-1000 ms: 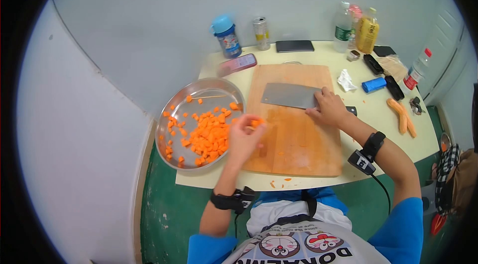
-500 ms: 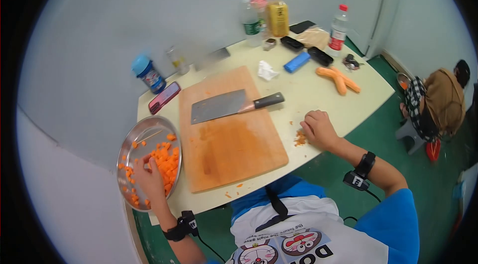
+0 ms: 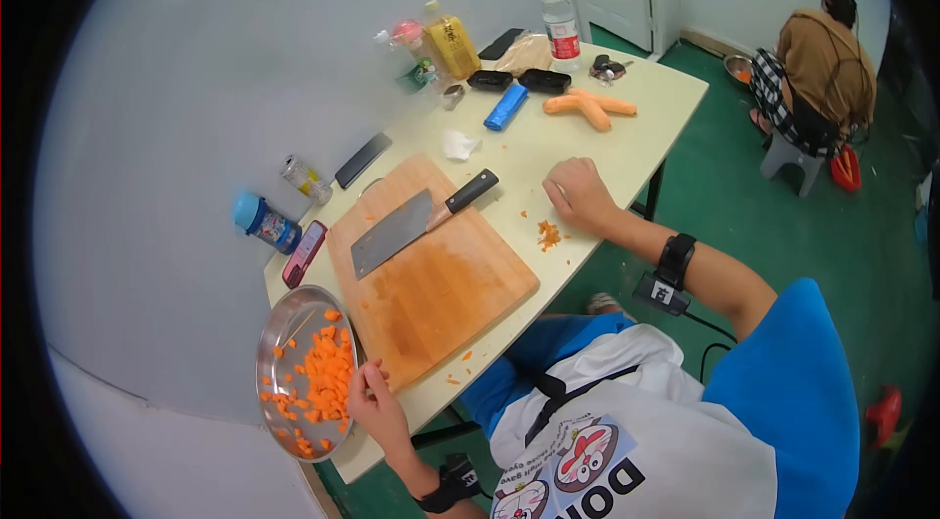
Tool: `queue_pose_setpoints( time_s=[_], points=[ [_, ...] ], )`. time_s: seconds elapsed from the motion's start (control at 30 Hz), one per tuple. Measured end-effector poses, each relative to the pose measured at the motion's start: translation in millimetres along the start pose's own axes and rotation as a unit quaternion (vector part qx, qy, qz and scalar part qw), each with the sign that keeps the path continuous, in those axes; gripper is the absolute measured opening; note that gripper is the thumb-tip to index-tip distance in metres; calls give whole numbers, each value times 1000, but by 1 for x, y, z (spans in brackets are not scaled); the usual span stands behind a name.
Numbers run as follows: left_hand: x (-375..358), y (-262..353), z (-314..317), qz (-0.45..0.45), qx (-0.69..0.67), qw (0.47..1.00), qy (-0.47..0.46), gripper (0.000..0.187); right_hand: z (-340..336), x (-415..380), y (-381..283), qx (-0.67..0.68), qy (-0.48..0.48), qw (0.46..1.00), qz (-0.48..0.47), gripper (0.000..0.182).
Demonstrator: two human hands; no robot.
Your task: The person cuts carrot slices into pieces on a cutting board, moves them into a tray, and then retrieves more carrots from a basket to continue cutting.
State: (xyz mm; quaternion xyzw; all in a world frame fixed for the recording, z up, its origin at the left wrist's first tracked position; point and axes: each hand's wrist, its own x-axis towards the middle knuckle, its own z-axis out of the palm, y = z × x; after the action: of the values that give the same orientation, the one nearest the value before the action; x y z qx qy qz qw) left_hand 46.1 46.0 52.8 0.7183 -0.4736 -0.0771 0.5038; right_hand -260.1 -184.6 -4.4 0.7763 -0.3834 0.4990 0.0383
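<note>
Cream table point(image 3: 627, 142), left hand point(image 3: 375, 408) open at carrot tray point(image 3: 277, 338) rim, right hand point(image 3: 580, 194) loosely curled, fingertips hidden.

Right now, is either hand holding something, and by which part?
Left hand rests at the round metal pan's near rim; a grip cannot be told. Right hand holds nothing.

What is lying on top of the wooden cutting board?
On the cutting board lies a cleaver, its black handle reaching toward the far edge. A few carrot bits sit near the board's close edge. Whatever is beneath the blade is hidden.
</note>
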Motion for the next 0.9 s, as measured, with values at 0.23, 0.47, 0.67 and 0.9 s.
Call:
queue_pose_setpoints(
  time_s=[0.23,0.47,0.67,0.9],
  points=[
    [-4,6,31,-3,-62,997,-52,21,1,0,1,5,-44,997,61,11],
    [7,48,70,106,15,974,-197,17,1,-4,2,-9,-79,994,73,19],
    [16,63,106,240,213,935,-150,22,1,-2,1,-7,-82,994,65,16],
    [20,79,113,55,328,881,-338,56,2,-5,3,80,-124,988,56,14]
  ],
)
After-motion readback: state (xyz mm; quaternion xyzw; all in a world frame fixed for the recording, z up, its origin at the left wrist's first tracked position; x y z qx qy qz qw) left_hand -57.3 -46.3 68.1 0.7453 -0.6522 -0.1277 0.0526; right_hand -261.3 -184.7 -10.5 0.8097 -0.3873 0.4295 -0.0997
